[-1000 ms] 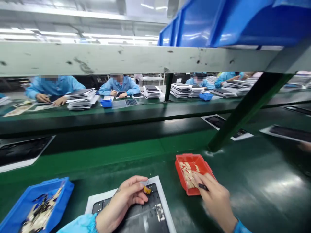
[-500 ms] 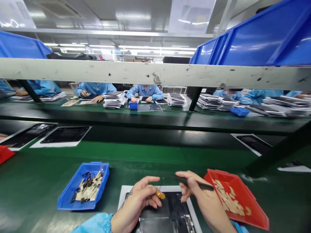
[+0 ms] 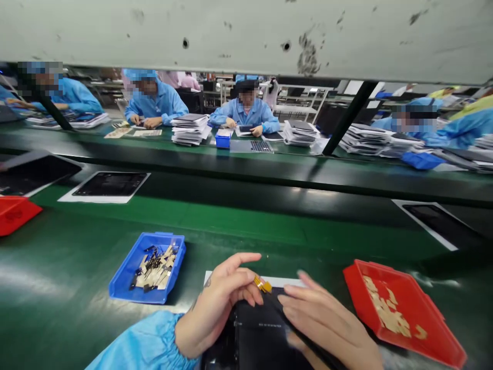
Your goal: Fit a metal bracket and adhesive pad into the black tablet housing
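Note:
My left hand (image 3: 227, 295) is closed in a pinch. Between its thumb and fingers is a small orange-yellow flex cable (image 3: 263, 284), with the index finger stretched out above. Beneath lies a black tablet-like device (image 3: 256, 329) on a white sheet (image 3: 283, 281). My right hand (image 3: 327, 321), somewhat blurred, hovers over the device's right side. Dark slim tweezers (image 3: 298, 329) run below its fingers, held against the palm, and their tip points towards the flex cable. The palm hides much of the device's right part.
A blue bin (image 3: 146, 267) of small dark and beige pieces stands left. To the right is a red bin (image 3: 408, 313) holding beige scraps. Another red bin (image 3: 17, 213) sits far left. Beyond a raised ledge (image 3: 231, 163), co-workers in blue sit among stacked devices (image 3: 190, 128).
The view has tilted down and shifted left. My right hand has turned palm-down and come closer to my left hand, with the tweezers swung beneath it. My left hand keeps the flex cable.

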Demonstrator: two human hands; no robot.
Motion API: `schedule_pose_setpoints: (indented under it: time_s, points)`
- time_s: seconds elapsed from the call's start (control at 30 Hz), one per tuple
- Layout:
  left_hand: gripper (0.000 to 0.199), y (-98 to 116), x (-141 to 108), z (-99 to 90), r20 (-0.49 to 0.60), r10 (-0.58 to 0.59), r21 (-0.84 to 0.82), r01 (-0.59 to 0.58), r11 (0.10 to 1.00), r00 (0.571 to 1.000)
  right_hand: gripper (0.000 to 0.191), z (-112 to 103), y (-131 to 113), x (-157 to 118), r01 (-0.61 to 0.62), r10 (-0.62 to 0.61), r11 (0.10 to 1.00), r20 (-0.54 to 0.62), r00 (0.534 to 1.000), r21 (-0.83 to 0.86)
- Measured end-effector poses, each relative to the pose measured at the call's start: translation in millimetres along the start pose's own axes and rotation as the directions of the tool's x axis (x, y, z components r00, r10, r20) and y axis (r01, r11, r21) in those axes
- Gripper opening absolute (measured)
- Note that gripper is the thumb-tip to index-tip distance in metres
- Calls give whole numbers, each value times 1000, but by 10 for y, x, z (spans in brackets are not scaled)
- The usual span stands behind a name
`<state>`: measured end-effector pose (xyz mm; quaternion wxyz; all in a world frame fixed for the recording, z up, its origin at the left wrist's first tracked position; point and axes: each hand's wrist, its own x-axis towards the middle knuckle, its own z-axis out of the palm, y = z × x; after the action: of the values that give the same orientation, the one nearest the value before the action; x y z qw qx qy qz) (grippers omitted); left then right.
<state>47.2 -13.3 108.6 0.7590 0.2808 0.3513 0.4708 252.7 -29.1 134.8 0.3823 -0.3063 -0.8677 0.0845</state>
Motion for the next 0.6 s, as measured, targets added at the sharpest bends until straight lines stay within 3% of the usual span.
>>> schedule_pose_setpoints:
  time_s: [0.37,0.6]
  points:
    - [39,-19,-39,26,-23,-23,-23,23,999,999,20,129,23,-138,211,-205,954,48,978,-214]
    - [39,-40,-58,45,-41,-22,-37,21,999,999,28,166,-57,-163,91,-84,975,43,996,-204]
